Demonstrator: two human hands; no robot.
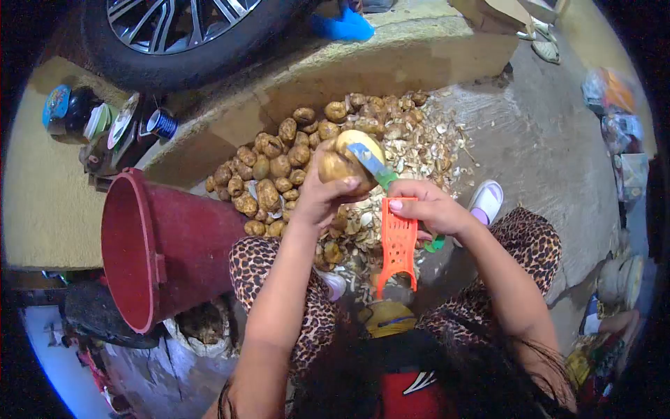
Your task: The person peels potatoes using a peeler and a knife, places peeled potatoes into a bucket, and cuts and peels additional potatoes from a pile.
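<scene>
My left hand (326, 185) is wrapped round a large brown root vegetable (338, 167), whose top shows a pale, peeled face. Across that pale face lies the bluish blade of a knife (370, 160) with a green handle. The handle runs into my right hand (426, 206), whose fingers are closed round it. An orange slotted plastic tool (398, 244) hangs down from the same right hand, its forked end lowest. Below the hands and to the left, many brown unpeeled roots (269, 195) lie heaped on the ground, with pale peelings (419, 150) beside them.
A large red bucket (188, 237) lies tilted at the left, its mouth facing left. Behind the heap runs a concrete ledge (293, 91) with a car wheel (181, 42) above it. Plastic bags (621, 133) are at the far right. A white slipper (487, 199) is near my right knee.
</scene>
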